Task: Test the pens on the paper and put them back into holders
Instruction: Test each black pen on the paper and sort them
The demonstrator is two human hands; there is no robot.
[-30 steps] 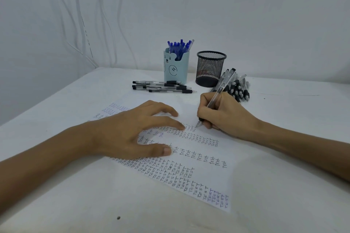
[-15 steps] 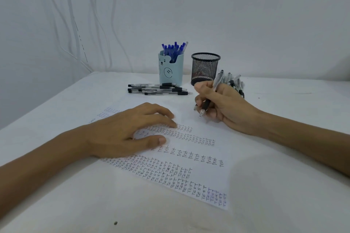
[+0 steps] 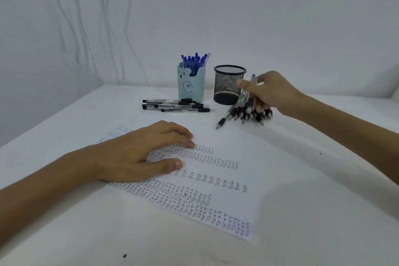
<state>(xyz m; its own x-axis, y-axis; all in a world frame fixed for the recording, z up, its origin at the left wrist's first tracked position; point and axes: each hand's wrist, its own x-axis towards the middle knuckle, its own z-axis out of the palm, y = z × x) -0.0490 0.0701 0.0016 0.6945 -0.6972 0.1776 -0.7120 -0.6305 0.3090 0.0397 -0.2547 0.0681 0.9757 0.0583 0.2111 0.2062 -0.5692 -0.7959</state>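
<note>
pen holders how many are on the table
2. The light blue bear holder stands at the back, holding blue pens; the black mesh holder stands just to its right, next to the black pens the right hand grips. None looks hidden.

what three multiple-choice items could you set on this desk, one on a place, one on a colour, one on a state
1. Where does the left hand rest?
A in the mesh holder
B on the paper
C on the loose pens

2. What colour are the pens in the bear holder?
A blue
B red
C green

3. How is the paper?
A blank
B crumpled
C flat, with rows of "test" written on it

Answers:
1 B, its fingers and thumb lie on the sheet.
2 A, blue tops stick out above the holder's rim.
3 C, handwritten rows cross the flat sheet.
</note>
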